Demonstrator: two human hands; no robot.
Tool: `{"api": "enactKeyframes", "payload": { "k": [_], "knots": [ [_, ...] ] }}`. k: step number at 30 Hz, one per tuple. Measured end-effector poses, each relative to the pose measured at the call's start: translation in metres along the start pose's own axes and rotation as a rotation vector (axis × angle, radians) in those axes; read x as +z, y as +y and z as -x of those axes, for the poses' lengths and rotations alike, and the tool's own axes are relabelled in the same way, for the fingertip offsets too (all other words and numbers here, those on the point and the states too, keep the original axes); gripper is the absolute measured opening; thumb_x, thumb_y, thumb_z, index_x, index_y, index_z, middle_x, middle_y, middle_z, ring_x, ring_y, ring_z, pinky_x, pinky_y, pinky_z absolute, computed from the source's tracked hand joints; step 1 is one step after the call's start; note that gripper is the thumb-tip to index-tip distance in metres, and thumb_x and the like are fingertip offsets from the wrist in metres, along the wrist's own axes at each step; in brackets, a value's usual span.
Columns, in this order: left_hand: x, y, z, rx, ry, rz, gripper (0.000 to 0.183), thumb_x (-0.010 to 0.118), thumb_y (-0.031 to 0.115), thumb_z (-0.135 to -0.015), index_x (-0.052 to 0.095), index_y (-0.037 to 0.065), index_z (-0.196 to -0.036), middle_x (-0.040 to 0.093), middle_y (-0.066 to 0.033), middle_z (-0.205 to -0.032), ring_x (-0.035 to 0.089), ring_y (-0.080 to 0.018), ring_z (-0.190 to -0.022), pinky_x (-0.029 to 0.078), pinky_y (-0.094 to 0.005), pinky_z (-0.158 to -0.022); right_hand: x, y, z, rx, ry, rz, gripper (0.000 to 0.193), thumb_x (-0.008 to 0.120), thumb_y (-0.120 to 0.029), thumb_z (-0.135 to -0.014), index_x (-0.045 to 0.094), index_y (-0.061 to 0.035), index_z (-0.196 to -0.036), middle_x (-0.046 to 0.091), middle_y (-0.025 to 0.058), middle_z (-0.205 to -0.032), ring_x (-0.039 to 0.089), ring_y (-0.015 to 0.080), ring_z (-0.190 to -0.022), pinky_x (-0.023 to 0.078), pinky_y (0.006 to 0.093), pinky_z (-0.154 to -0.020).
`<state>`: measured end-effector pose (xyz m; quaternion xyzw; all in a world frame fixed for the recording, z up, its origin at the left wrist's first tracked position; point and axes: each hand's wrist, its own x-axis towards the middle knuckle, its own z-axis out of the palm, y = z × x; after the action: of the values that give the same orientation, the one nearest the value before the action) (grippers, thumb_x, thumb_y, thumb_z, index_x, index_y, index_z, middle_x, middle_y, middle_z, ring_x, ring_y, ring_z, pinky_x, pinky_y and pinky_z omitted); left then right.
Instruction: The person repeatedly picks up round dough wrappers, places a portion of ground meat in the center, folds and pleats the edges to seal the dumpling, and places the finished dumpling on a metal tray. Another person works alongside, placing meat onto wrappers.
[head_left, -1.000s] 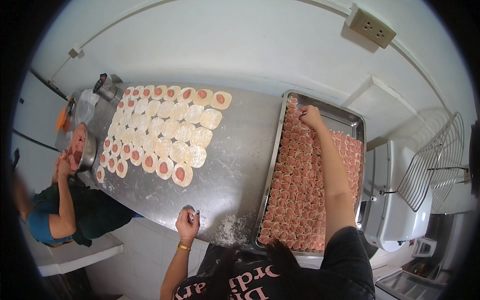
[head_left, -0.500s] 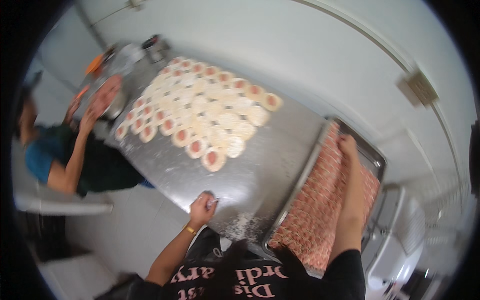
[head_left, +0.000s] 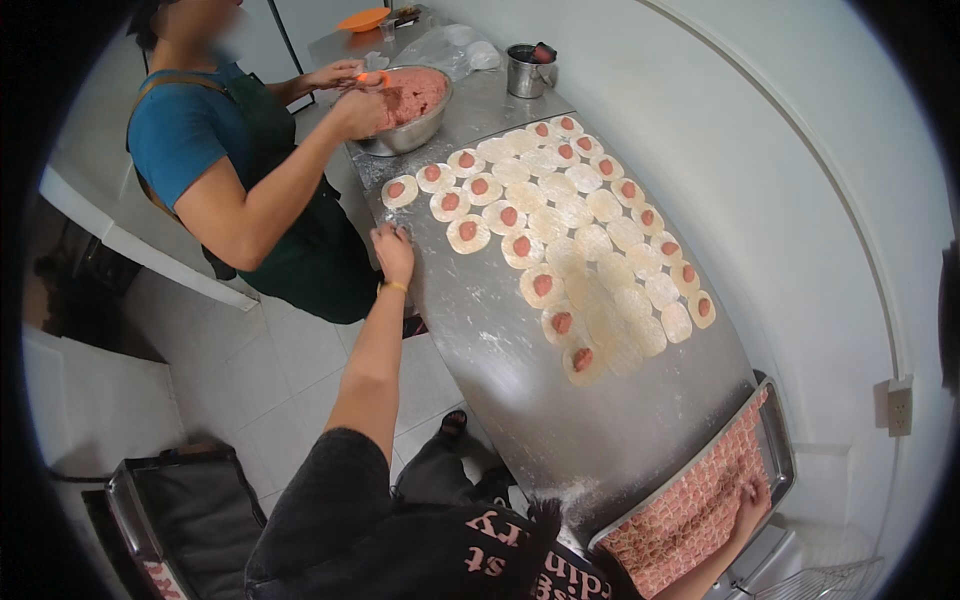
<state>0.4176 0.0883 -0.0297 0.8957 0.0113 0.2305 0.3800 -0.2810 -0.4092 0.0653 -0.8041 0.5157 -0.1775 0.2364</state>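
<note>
My left hand (head_left: pixel 393 252) reaches to the table's left edge beside the nearest dough rounds. Its fingers are curled, and what they hold, if anything, is hidden. Flat floury dough rounds (head_left: pixel 548 224) lie in rows on the steel table, many of them along the outer rows topped with a pink dab of minced meat (head_left: pixel 542 285). At the lower right, my right hand (head_left: pixel 752 505) is closed on a red-and-white patterned cloth (head_left: pixel 690 515), which lies in a shallow metal tray (head_left: pixel 781 440).
Across the left corner a co-worker in a dark apron (head_left: pixel 320 240) has both hands at a steel bowl of minced meat (head_left: pixel 418 95). Behind stand a small metal pot (head_left: pixel 530 72), a clear plastic bag (head_left: pixel 445 50) and an orange dish (head_left: pixel 363 19). A white wall borders the table's right side.
My view has swung left toward the co-worker. My left hand has moved forward from the table's near edge to beside the dough rounds. My right hand stays at the cloth, nearer to me along the tray.
</note>
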Motion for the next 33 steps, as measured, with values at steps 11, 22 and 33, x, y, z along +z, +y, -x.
{"api": "enactKeyframes", "payload": {
  "k": [11,22,33],
  "knots": [
    [0.062,-0.052,-0.108,-0.079,-0.374,-0.314,0.024,0.058,0.027,-0.083,0.063,0.005,-0.094,0.059,-0.0199,-0.094,0.057,-0.0354,-0.092,0.047,-0.0435,-0.08,0.044,-0.136,0.108,0.159,-0.276,-0.235,0.04,0.057,-0.005,-0.087,0.048,0.0001,-0.126,0.055,0.017,-0.122,0.056,0.0223,-0.105,0.047,0.0333,-0.086],
    [0.013,-0.013,-0.015,-0.568,-0.209,1.331,0.018,0.067,0.022,-0.076,0.057,0.007,-0.076,0.056,-0.0021,-0.066,0.055,-0.0115,-0.063,0.045,-0.0263,-0.056,0.141,-0.232,0.097,-0.179,-0.557,0.017,0.045,0.059,-0.014,-0.089,0.046,-0.0024,-0.13,0.053,0.0189,-0.124,0.051,0.0333,-0.113,0.043,0.0419,-0.097],
    [-0.082,0.101,0.233,-0.689,-1.147,1.368,0.017,0.056,0.021,-0.086,0.048,0.008,-0.092,0.045,0.0026,-0.082,0.044,-0.0068,-0.075,0.038,-0.0221,-0.064,0.249,-0.349,0.155,0.233,-0.928,-1.098,0.055,0.048,-0.034,-0.095,0.034,-0.0042,-0.139,0.031,0.01,-0.146,0.035,0.0348,-0.13,0.034,0.045,-0.106]
  ]
}}
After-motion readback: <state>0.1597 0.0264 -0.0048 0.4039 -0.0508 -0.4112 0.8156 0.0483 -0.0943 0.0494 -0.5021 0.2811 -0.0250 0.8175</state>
